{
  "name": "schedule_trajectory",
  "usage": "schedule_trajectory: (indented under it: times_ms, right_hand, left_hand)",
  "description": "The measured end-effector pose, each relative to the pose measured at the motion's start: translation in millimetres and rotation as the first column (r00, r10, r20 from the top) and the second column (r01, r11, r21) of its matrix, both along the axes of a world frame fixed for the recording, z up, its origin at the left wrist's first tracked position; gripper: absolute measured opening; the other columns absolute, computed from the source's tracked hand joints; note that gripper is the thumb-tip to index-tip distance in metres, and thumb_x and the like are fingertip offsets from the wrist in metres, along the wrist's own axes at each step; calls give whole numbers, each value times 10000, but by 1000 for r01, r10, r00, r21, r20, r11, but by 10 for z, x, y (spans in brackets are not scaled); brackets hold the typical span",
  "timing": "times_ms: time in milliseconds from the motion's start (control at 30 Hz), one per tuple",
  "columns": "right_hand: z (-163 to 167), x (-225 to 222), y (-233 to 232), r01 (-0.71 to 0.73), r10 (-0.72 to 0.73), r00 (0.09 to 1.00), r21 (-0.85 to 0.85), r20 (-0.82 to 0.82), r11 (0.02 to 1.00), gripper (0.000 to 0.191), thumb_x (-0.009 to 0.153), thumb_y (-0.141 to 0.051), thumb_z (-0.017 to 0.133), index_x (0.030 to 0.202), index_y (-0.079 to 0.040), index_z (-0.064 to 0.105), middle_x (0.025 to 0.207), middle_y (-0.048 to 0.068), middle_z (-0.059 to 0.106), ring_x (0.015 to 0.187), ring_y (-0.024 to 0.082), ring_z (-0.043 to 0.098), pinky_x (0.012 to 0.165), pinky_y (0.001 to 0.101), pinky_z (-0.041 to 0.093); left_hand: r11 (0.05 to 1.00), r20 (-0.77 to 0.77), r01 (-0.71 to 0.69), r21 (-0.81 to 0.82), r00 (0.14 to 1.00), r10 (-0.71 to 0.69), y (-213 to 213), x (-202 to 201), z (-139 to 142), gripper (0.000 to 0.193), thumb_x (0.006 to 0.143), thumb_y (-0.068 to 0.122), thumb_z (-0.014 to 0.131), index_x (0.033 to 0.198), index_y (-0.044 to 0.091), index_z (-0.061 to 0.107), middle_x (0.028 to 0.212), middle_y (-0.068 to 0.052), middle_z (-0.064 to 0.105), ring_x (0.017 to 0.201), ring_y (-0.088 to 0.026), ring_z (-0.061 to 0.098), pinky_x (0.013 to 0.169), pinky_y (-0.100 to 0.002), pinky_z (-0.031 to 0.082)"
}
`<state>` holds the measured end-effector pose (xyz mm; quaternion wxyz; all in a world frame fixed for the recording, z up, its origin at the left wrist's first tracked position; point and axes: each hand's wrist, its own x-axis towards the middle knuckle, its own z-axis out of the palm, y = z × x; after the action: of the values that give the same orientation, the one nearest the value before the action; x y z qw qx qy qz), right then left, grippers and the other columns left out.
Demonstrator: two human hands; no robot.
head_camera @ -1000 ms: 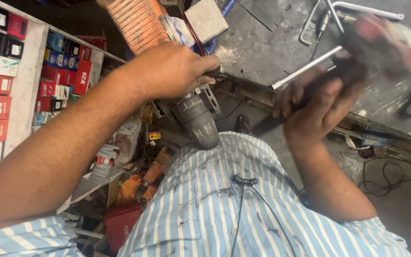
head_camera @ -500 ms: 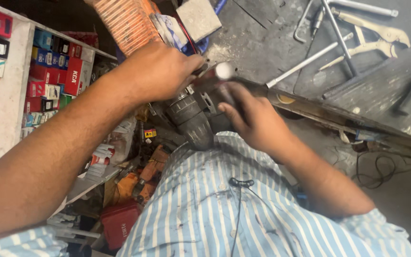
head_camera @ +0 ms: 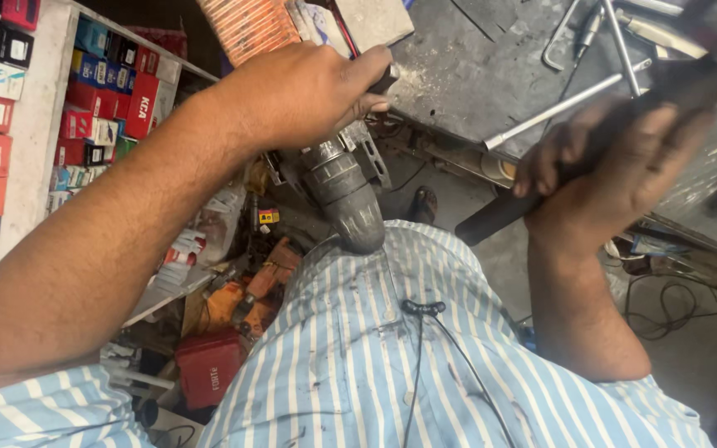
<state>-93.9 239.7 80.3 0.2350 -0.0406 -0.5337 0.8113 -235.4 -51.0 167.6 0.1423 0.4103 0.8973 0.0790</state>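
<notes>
Right hand (head_camera: 624, 166) has swung away from the drill (head_camera: 343, 189) since half a second ago: it was at the chuck, now it is up and out to the right, blurred. Left hand (head_camera: 309, 95) has stayed on the drill.

Left hand: clamped around the drill's top end, fingers curled over it. Drill hangs chuck-down, grey nose touching or just above the striped shirt (head_camera: 392, 357), between the desk (head_camera: 475, 75) edge and the person's belly.

Right hand: closed on a dark bar-like tool (head_camera: 499, 217), whose lower end pokes out down-left below the palm. Upper end lost in blur; cannot tell what kind of tool.

Hands well apart, each on its own thing.

On the desk behind the right hand: a long steel rod (head_camera: 566, 104) lying aslant, more metal tools beyond. Left: shelf (head_camera: 43, 124) of red and blue boxes. Below, on the floor: a red case (head_camera: 209, 365) among clutter.
</notes>
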Motion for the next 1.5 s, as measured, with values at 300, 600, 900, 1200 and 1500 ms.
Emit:
schedule_trajectory:
  times_ms: [300,600,900,1200,1500]
  right_hand:
    - [53,-54,-199,-170,169,986,91,16,981,444,1209,-390,491,1511,-152,269,675,85,459,392,156,426,434,340,399]
    - [60,18,-522,-387,391,920,242,37,890,444,1135,-332,484,1430,-35,334,753,70,519,446,103,446,413,252,387]
    - [-78,130,-651,-381,386,920,411,75,828,440,1148,-271,486,1446,28,361,884,67,560,631,89,515,560,224,435]
    - [-34,174,-624,-306,295,952,294,82,906,572,1081,-190,546,1585,50,422,1002,101,662,779,176,643,740,288,540]
    - [111,208,-727,-258,256,928,28,-271,966,422,1105,-156,581,1390,109,419,1066,219,638,922,309,660,855,386,570]
  left_hand:
    - [995,-78,90,-46,993,-93,0,25,-7,362,1033,431,588,1202,114,544,689,-166,687,672,-407,706,589,-530,572]
    - [977,-88,176,-123,978,-187,-36,53,-61,361,994,396,609,1282,183,568,734,-141,719,680,-364,734,608,-498,594]
    - [972,-75,230,49,971,-226,-146,55,-51,319,964,370,673,1240,214,650,840,-60,762,712,-324,746,621,-466,597]
    - [974,-71,225,-8,972,-225,-149,74,-98,411,918,278,702,1320,275,620,868,-54,769,714,-311,750,653,-457,609]
    - [972,-103,233,21,968,-229,-148,47,-84,342,941,346,705,1257,233,640,830,-83,752,711,-325,744,631,-464,600]
